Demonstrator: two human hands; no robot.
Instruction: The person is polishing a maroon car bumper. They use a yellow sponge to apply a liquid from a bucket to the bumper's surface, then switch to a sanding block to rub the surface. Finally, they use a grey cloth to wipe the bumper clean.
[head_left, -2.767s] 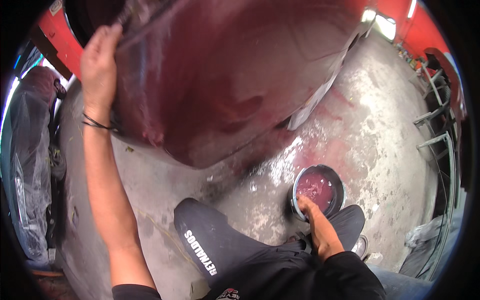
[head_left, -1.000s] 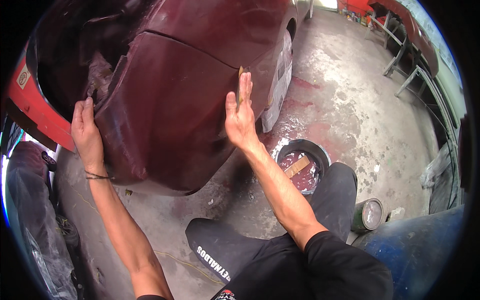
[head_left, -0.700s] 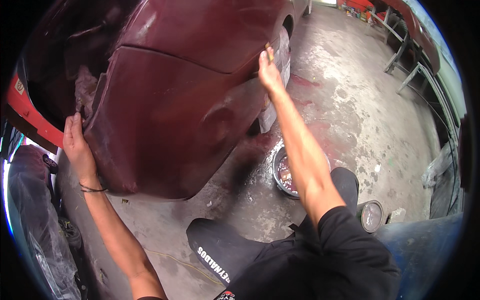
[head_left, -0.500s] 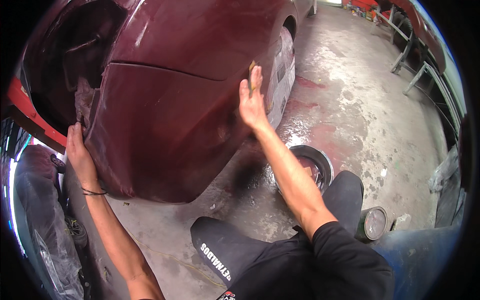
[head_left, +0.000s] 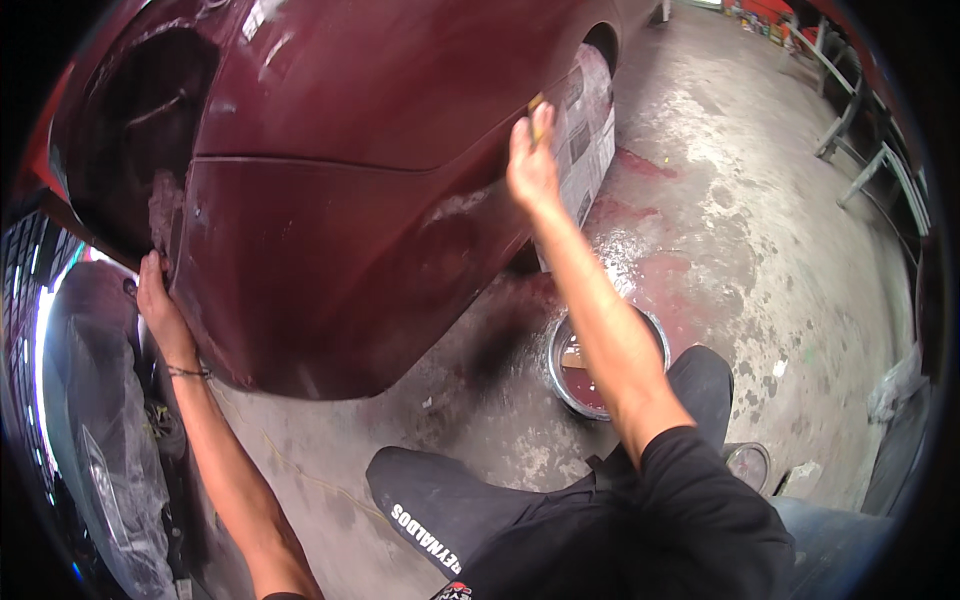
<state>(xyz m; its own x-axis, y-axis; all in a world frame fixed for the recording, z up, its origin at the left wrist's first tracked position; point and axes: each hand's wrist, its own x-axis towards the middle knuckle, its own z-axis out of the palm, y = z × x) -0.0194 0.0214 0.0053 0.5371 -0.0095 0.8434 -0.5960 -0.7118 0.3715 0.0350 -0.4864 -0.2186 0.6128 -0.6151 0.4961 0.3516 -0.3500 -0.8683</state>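
A dark red car body [head_left: 330, 230] with a dull, wet surface fills the upper left. My right hand [head_left: 535, 175] is at the lower side of its bumper corner, close to the paper-covered wheel [head_left: 585, 140]. Between that hand's thumb and fingers is a thin yellowish-brown piece, apparently sandpaper [head_left: 537, 112]. My left hand [head_left: 162, 305] lies along the bumper's left edge with its fingers stretched out, below the dark lamp opening [head_left: 140, 110]. Its palm side is hidden.
A round bucket [head_left: 556, 375] of reddish liquid stands by my right knee, partly behind my forearm. Beside my leg is a can [head_left: 748, 465]. Reddish puddles [head_left: 650, 280] wet the concrete floor. Metal stands [head_left: 880, 175] are at the right, and a plastic-covered part [head_left: 95, 400] at the left.
My right hand has moved slightly up and right along the car's side with the sandpaper. The left hand stays at the bumper edge. The view has shifted, and more of the bucket shows.
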